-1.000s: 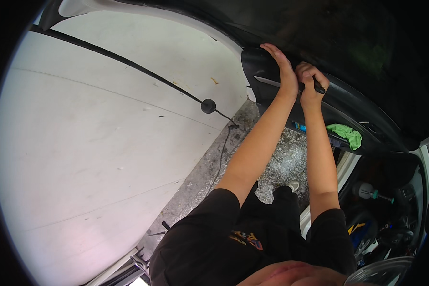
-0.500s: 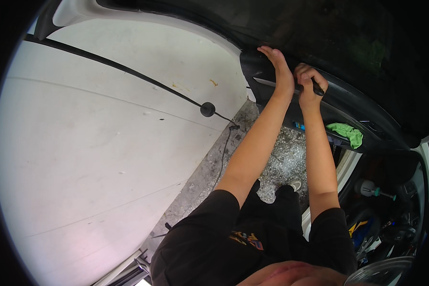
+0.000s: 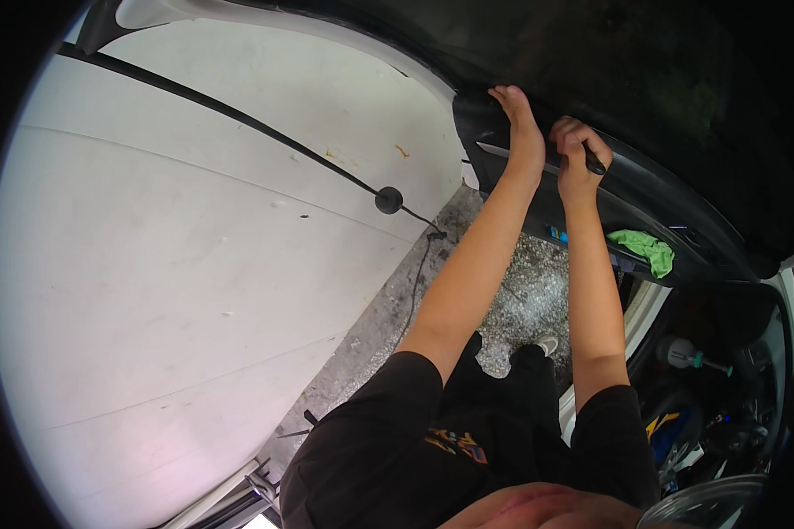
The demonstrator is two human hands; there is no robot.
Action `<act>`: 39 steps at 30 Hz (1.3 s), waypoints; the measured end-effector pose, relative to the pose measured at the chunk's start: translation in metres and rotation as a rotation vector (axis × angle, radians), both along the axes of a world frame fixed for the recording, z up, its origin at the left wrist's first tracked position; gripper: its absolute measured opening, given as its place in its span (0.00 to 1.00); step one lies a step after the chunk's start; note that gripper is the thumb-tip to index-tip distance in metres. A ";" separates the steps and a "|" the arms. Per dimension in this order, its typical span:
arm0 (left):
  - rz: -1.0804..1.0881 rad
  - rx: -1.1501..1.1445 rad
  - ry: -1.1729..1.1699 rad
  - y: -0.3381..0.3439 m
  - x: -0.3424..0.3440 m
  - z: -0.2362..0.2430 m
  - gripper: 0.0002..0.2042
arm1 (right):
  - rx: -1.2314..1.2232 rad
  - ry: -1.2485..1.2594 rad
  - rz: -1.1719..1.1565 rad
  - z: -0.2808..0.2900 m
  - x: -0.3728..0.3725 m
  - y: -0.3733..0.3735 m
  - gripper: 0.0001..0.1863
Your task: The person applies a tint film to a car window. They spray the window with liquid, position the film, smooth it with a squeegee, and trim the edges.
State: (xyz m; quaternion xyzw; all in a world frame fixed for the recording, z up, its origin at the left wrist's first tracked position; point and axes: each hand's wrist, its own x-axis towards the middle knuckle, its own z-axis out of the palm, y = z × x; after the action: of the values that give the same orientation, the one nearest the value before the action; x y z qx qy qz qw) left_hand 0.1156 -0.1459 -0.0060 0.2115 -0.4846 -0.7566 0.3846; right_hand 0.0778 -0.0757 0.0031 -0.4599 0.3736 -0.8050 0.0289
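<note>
My left hand [image 3: 524,139] lies with stretched fingers along the inner edge of a dark car door [image 3: 706,203], just below its window glass [image 3: 644,53]. To its right, my right hand [image 3: 580,163] is closed around a black handle [image 3: 596,164], probably of a tool, whose far end I cannot make out. Both hands rest at the black door trim, over a silver strip [image 3: 494,150]. Below them, a crumpled green cloth [image 3: 648,251] and a small blue object [image 3: 558,234] lie in the door pocket.
A white wall [image 3: 194,264] fills the left, crossed by a black pole or cord [image 3: 238,119] with a round disc [image 3: 388,200]. A thin cable runs onto the speckled floor [image 3: 529,295]. The car's dark interior [image 3: 723,379], holding assorted items, opens at lower right.
The view has shifted slightly. My hands keep nearly the same pose and place on the door, left fingers stretched and right fingers round the black handle.
</note>
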 end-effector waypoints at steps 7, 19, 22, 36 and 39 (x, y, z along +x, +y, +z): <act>0.039 -0.008 -0.055 -0.011 0.004 -0.012 0.43 | -0.025 0.002 0.038 -0.004 -0.001 -0.002 0.08; 0.035 -1.487 0.193 -0.004 0.032 0.039 0.13 | 0.080 -0.016 -0.120 -0.029 0.032 0.026 0.33; -0.164 -1.469 0.055 -0.009 0.024 0.038 0.11 | 0.366 0.357 -0.482 -0.022 0.000 0.067 0.30; -0.169 -1.091 0.327 0.121 -0.095 -0.007 0.16 | 0.632 0.147 -1.300 -0.044 -0.168 0.214 0.39; -0.198 -1.086 0.311 0.164 -0.124 -0.007 0.16 | 0.649 -0.071 -1.343 -0.059 -0.198 0.216 0.42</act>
State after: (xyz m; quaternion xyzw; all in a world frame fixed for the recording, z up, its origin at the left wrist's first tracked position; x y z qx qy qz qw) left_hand -0.0085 0.0177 -0.0127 -0.1768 -0.7591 -0.4537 0.4321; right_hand -0.1200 0.1405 -0.0562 -0.0749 0.7919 -0.5131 -0.3225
